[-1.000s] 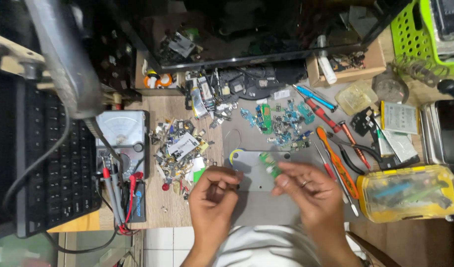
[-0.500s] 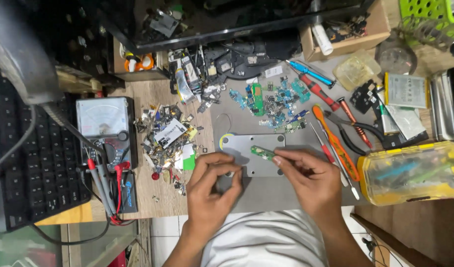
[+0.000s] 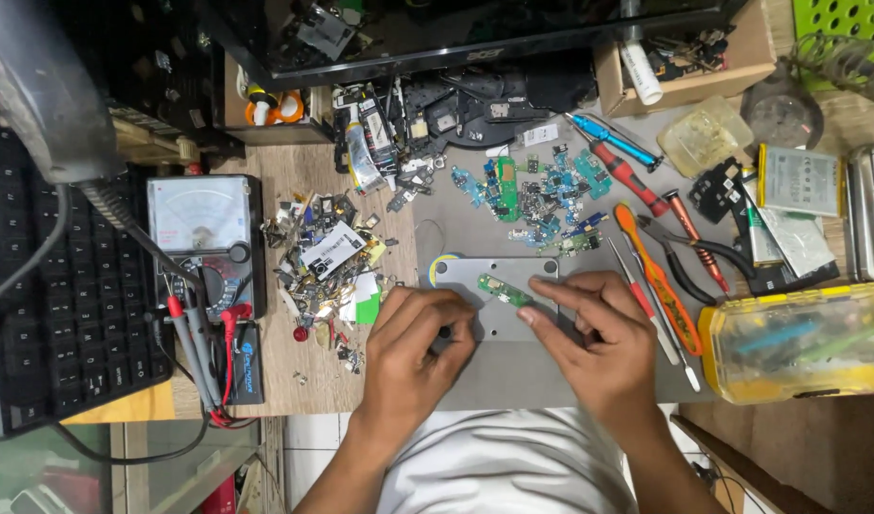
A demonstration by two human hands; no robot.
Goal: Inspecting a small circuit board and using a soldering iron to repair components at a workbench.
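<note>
Item: small green circuit board (image 3: 505, 290), narrow strip form. Location: lying flat on the grey metal plate (image 3: 542, 328), upper middle of that plate, on the grey mat (image 3: 456, 233) of your bench (image 3: 294, 181).

Long axis: runs from upper left to lower right, slanting down toward your right hand (image 3: 599, 347).

Bearing from fingers: the board sits just ahead of your right fingers (image 3: 549, 290); the extended finger lies along its lower right end, touching or all but touching, which of the two cannot be told. Your right hand is the nearer one.

Right fingers: narrow, pinched close beside the board's end, nothing lifted.

Left hand (image 3: 413, 357): rests at the plate's left edge, well left of the board. Its fingers are curled in around a small dark part at the tips; what that part is cannot be told.

Adjacent stock: heap of loose components (image 3: 327, 252) left of the plate; cluster of blue and green boards (image 3: 542, 190) beyond it; orange pry tool (image 3: 658, 281) to the right; analogue multimeter (image 3: 204, 238) far left.
</note>
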